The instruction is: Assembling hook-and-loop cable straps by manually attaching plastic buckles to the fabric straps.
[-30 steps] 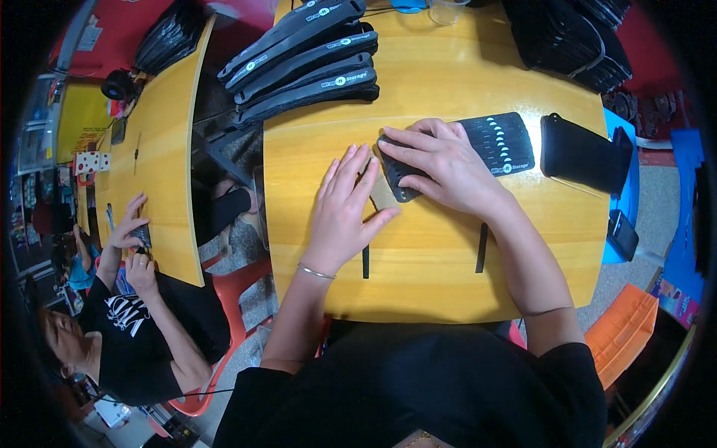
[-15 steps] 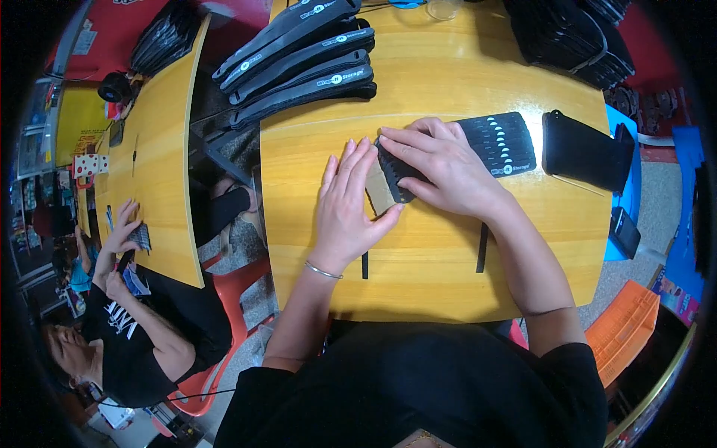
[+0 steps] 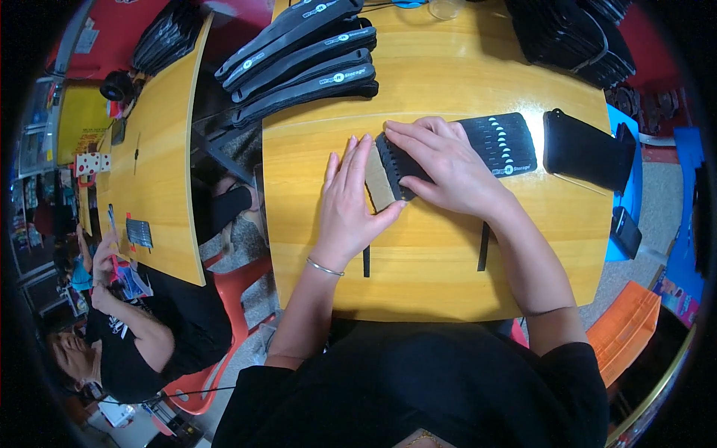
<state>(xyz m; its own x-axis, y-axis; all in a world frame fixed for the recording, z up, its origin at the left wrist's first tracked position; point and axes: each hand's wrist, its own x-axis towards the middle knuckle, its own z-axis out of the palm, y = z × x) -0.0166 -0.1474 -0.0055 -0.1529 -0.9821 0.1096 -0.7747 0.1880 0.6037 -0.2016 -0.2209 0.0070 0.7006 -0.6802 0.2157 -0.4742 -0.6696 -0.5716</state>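
Observation:
A row of overlapping black straps (image 3: 485, 142) with white half-circle marks lies across the table in front of me. My right hand (image 3: 448, 164) rests palm down over its left part, fingers stretched out and thumb apart, hiding much of it. At the left end sits a brown cardboard-like strip (image 3: 379, 181), slightly tilted against the straps' edge. Alongside the strip lies my left hand (image 3: 349, 198), its fingers extended and its thumb reaching to the strip's near corner. Neither hand is closed round anything. Two narrow black strips, one by each forearm (image 3: 367, 261) (image 3: 483, 248), lie nearer to me.
Bundled black straps (image 3: 306, 86) are stacked at the far left, with more black bundles (image 3: 571, 37) at the far right. A black pouch (image 3: 586, 149) lies by the right edge. Beyond that stands an orange crate (image 3: 624, 328). A co-worker (image 3: 142, 328) sits at the left table.
My left fingers have shifted slightly left, uncovering more of the brown strip. My right hand stays almost in place. The co-worker's hand has drawn back from a small dark item on the left table.

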